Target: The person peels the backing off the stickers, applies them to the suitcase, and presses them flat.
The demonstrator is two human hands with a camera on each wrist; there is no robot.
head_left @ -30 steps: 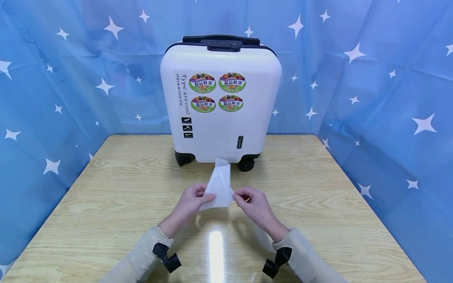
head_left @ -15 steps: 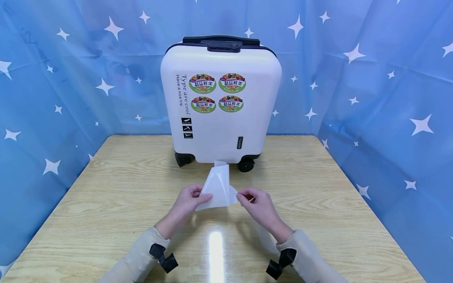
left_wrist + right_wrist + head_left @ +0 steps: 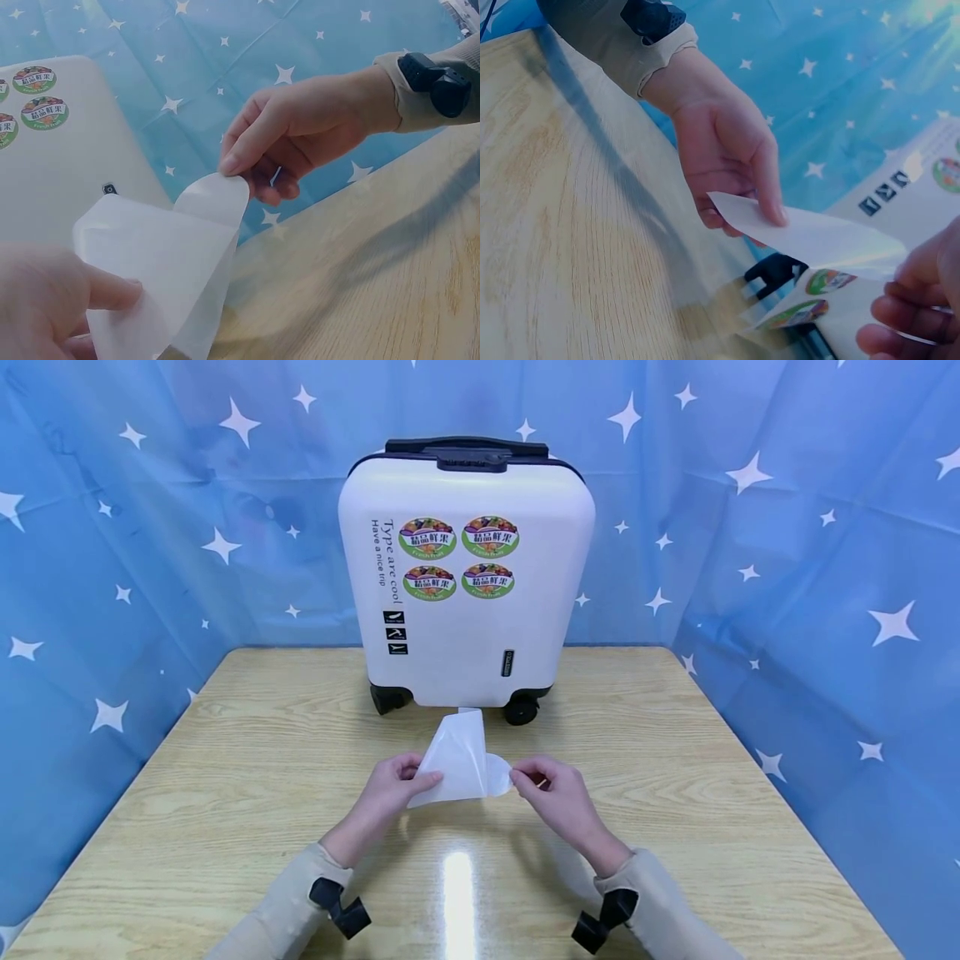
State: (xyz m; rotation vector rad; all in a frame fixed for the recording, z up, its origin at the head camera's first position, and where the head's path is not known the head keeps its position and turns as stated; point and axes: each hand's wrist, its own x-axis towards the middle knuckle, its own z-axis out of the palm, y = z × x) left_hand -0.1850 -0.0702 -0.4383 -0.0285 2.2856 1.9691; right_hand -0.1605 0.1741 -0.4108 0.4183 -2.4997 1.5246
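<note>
My left hand grips a folded white sticker sheet, its thumb lying on top. From the sheet's right side sticks out an oval sticker, its plain white side facing up. My right hand pinches the outer edge of this sticker between thumb and forefinger. In the left wrist view the sticker is still joined to the sheet at its inner end. Printed fruit labels show on the sheet's underside in the right wrist view. Both hands are above the table, in front of the suitcase.
A white suitcase stands upright at the back of the wooden table. Several oval fruit stickers are stuck to its front in two rows. A blue curtain with white stars encloses the back and sides.
My right hand has moved right, drawing more of the oval sticker out from the sheet. The left hand has shifted slightly left with the sheet, which sits a little lower in view.
</note>
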